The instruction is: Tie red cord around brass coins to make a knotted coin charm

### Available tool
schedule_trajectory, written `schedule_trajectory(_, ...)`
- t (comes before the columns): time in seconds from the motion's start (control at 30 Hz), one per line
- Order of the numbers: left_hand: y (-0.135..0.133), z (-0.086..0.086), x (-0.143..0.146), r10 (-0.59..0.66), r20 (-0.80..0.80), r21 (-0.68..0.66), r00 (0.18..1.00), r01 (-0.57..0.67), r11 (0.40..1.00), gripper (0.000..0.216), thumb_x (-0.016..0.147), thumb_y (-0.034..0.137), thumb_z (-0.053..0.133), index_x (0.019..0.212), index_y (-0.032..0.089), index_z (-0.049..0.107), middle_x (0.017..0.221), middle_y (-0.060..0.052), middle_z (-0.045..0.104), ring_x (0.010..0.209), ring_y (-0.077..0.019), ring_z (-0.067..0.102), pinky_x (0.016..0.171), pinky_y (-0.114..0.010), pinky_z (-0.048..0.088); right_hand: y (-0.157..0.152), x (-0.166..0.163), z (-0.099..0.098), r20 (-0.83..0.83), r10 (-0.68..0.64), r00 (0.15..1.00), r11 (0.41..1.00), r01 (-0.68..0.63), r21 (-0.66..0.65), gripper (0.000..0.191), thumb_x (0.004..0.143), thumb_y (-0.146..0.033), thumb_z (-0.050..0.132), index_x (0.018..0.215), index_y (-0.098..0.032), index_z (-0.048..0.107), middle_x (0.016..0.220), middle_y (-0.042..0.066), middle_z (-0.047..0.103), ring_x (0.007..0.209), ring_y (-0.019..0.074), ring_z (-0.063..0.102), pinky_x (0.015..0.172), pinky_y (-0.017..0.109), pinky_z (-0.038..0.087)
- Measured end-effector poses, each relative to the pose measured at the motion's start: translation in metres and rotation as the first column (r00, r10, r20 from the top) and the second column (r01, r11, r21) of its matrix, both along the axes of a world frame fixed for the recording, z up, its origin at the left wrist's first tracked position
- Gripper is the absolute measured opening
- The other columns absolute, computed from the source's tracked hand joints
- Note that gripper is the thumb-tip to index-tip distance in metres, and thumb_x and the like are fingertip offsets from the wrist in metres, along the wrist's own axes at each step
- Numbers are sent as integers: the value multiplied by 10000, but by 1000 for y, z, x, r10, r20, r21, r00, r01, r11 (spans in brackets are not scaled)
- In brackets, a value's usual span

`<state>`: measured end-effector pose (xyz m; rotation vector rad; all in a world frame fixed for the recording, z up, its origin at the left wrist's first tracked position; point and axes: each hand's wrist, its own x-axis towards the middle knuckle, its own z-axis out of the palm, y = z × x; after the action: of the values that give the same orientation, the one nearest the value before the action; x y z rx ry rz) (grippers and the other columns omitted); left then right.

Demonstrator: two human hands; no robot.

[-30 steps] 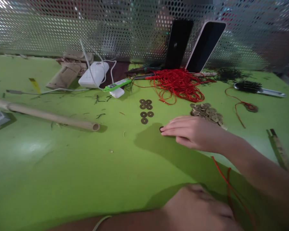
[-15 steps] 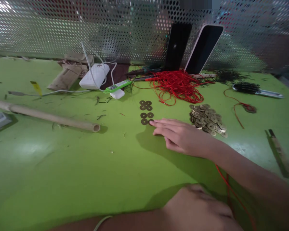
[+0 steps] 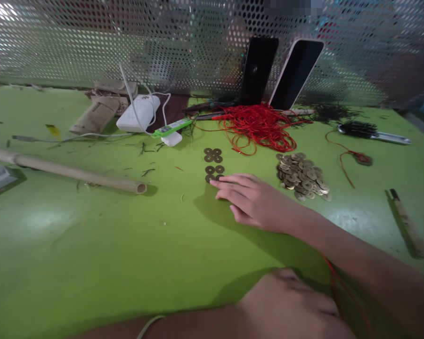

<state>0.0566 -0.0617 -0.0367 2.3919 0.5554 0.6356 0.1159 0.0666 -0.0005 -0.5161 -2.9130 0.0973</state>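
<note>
My right hand [image 3: 256,200] reaches in from the right with its fingers stretched out. Its fingertips rest at the lower edge of a small block of brass coins with holes [image 3: 209,170], covering part of the bottom ones. Behind that block lies another little cluster of the same coins [image 3: 212,155]. To the right of the hand is a heap of holed coins [image 3: 302,174]. My left hand [image 3: 289,303] is curled low in the foreground, back upward, its fingertips hidden. A red cord [image 3: 346,287] runs beside it from beneath my right forearm.
Tangled red cord [image 3: 259,127] lies behind the coins, before two upright phones [image 3: 259,70]. A hairbrush [image 3: 360,129] and a wooden-handled tool [image 3: 408,223] lie right. On the left are a bamboo stick [image 3: 77,174], a white adapter [image 3: 137,113] and cables. Perforated metal [image 3: 92,52] closes the back.
My right hand has slid slightly left, its fingertip moving from the bottom right coin to the bottom left one. My left hand stays about where it was.
</note>
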Motion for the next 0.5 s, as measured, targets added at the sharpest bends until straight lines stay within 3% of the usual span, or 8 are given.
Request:
schedule_trajectory(0.33,-3,-8,2,25,54,13,998,-26,1000,246,877,432,498,887,238,649,738,82,689,689,-85,609,636,-260,375,3,2,-3,-21,-18,1000,999,17,-38,296,876,-164,437,1147,-118,549,1344,118,486,1244,225,430,1054,420,347)
schedule_trajectory(0.4,-2,-8,1,3,41,-10,999,-3,1000,244,871,436,511,906,237,647,764,80,694,712,-89,617,667,-255,390,1,2,5,-77,-14,997,998,10,-58,285,873,-164,445,1135,-133,553,1340,107,492,1248,219,427,1060,424,335)
schedule_trajectory(0.5,0,-7,-1,-31,47,-46,998,33,998,235,865,417,532,915,222,653,828,65,706,786,-101,631,722,-237,419,-14,-5,32,-203,4,979,996,-22,-89,246,867,-142,448,1073,-138,583,1250,88,573,1176,197,492,1046,402,348)
